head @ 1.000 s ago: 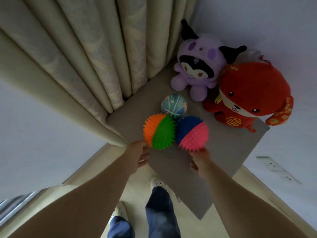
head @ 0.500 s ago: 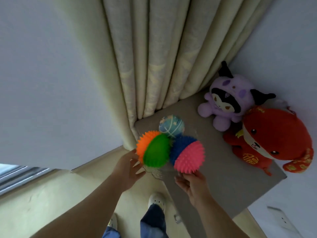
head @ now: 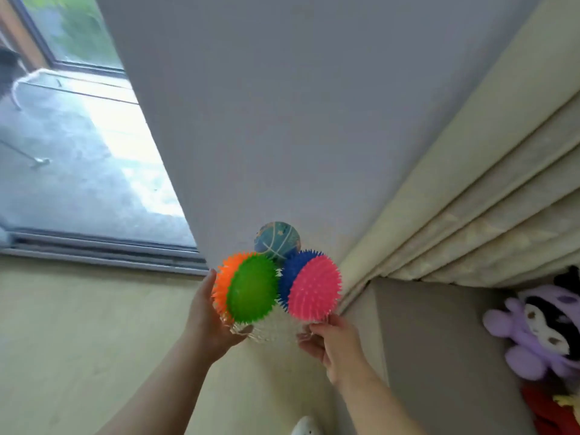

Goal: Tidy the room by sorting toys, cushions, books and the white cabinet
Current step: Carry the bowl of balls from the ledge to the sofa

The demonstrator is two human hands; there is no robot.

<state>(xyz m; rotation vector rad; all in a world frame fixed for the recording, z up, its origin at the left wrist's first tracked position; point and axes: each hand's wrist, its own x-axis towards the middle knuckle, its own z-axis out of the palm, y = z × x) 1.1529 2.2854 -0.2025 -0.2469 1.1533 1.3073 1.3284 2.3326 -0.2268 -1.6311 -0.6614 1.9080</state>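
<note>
The three balls have come up off the grey surface and swung left, away from the plush toys, and the view now takes in the window. Left fingers curl under a clear holder, thumb up against the orange-green spiky ball; left hand grips it. Right fingers pinch the holder's other edge below the blue-pink spiky ball; right hand is clamped on. A small blue-green ball sits behind, touching both. All are held mid-air over the floor, beside the curtain. The holder's shape is hard to make out. Likely a carry to a new spot. The purple plush and red plush are on the grey surface.
</note>
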